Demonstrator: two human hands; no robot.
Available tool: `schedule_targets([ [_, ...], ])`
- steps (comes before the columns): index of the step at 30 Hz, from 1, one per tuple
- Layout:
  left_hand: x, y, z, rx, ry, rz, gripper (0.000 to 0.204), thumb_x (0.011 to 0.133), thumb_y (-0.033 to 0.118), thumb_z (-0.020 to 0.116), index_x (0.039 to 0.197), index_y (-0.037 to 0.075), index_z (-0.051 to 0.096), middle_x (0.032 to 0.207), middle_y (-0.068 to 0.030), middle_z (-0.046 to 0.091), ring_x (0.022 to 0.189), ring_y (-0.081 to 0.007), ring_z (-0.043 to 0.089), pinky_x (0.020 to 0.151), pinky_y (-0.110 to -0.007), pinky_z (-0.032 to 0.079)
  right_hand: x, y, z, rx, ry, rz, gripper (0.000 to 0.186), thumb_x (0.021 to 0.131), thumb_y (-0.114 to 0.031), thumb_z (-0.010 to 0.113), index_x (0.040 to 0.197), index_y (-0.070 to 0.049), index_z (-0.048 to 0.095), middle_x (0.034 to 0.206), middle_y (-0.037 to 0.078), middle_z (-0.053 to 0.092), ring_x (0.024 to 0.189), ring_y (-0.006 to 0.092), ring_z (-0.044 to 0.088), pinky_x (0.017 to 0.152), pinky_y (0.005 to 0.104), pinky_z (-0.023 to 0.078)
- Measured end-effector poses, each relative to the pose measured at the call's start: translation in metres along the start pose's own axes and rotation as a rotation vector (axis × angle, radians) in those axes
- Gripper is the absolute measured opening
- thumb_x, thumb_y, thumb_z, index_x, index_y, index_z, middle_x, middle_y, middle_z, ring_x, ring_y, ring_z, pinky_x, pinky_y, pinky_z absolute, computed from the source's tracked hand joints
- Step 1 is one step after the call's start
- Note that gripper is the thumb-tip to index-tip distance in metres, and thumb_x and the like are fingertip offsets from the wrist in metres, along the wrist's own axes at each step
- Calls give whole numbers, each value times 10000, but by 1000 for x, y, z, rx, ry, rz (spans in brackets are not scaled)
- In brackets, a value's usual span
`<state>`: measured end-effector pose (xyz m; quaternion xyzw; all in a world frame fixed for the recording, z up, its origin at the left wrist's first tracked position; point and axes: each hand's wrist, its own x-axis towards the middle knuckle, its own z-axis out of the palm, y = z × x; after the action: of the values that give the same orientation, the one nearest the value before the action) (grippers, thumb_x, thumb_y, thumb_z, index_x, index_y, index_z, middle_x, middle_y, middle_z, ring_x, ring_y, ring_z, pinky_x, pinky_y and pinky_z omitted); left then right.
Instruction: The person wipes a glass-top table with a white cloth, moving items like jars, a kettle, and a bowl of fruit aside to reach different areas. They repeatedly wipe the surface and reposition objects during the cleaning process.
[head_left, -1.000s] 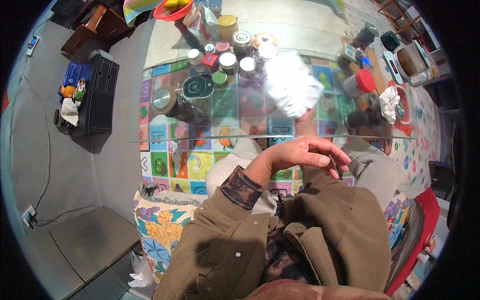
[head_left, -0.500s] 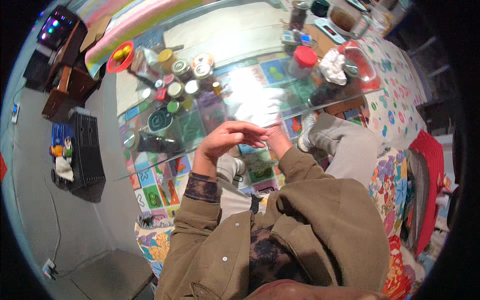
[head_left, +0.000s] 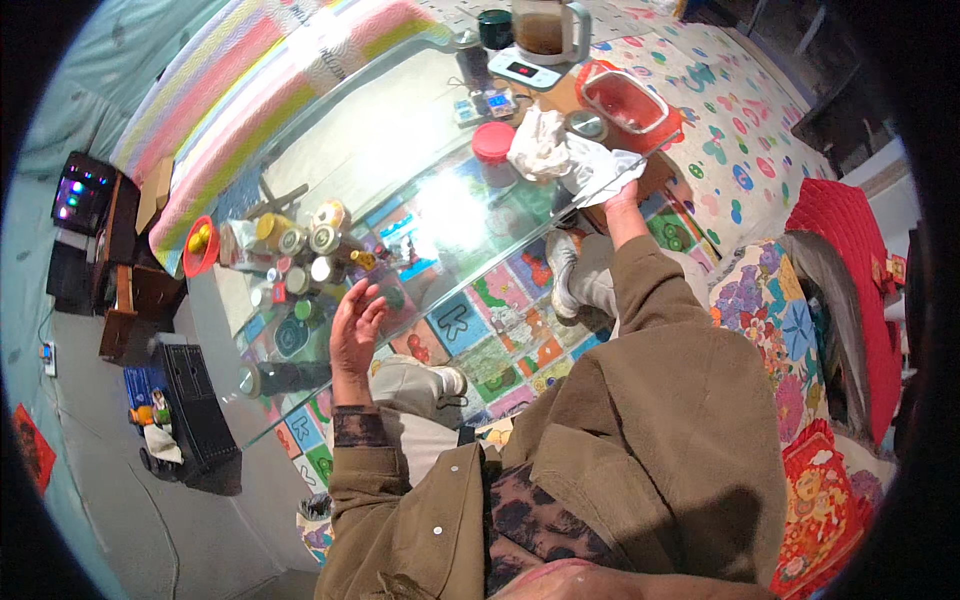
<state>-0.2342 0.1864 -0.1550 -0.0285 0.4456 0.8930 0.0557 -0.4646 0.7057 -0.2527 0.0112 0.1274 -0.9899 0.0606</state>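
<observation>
At the table's right edge my right hand [head_left: 623,196] grips a white cloth [head_left: 598,168]; the cloth covers most of its fingers. That cloth lies against a crumpled off-white cloth [head_left: 540,146] on the glass table. My left hand [head_left: 357,325] is raised near the table's front edge, open with loosely curled fingers and nothing in it. Just beyond it stands a cluster of jars, among them a yellow-lidded jar [head_left: 270,228] and a green-lidded one [head_left: 305,310]. A dark-filled jar [head_left: 285,377] lies to its left.
A red-lidded tub [head_left: 493,152] stands left of the cloths. Behind are a glass pitcher [head_left: 541,35] on a white scale [head_left: 525,72] and a red plastic container [head_left: 628,100]. An orange bowl of yellow fruit [head_left: 200,246] is at the far left. The glass table's edge [head_left: 480,262] runs before me.
My hands have parted: the right has moved right with the white cloth to the crumpled one, the left has moved left and stays up. The view has shifted too.
</observation>
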Motion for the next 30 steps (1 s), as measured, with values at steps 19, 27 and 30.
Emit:
schedule_targets([
  [19, -82, 32, 18, 420, 514, 217, 421, 1023, 246, 565, 1346, -22, 530, 1181, -125, 638, 1053, -233, 622, 999, -381, 491, 59, -103, -64, 15, 263, -331, 429, 1032, -244, 330, 1281, 12, 567, 1320, 203, 615, 1187, 378, 608, 1071, 525, 456],
  [27, -160, 51, 11, 1771, 764, 199, 220, 1018, 104, 550, 1176, -19, 642, 1083, -136, 671, 939, -216, 638, 823, -339, 515, 57, -111, -47, 186, -58, -200, 439, 1036, -260, 335, 1293, 14, 562, 1324, 204, 612, 1186, 375, 609, 1071, 520, 458],
  [30, -184, 28, 7, 1860, 831, 89, 280, 1031, 165, 504, 1183, -32, 634, 1093, -170, 669, 970, -283, 645, 871, -385, 509, 45, -132, -44, 185, -129, -220, 443, 1037, -266, 337, 1298, 14, 561, 1325, 204, 610, 1186, 374, 609, 1070, 518, 459],
])
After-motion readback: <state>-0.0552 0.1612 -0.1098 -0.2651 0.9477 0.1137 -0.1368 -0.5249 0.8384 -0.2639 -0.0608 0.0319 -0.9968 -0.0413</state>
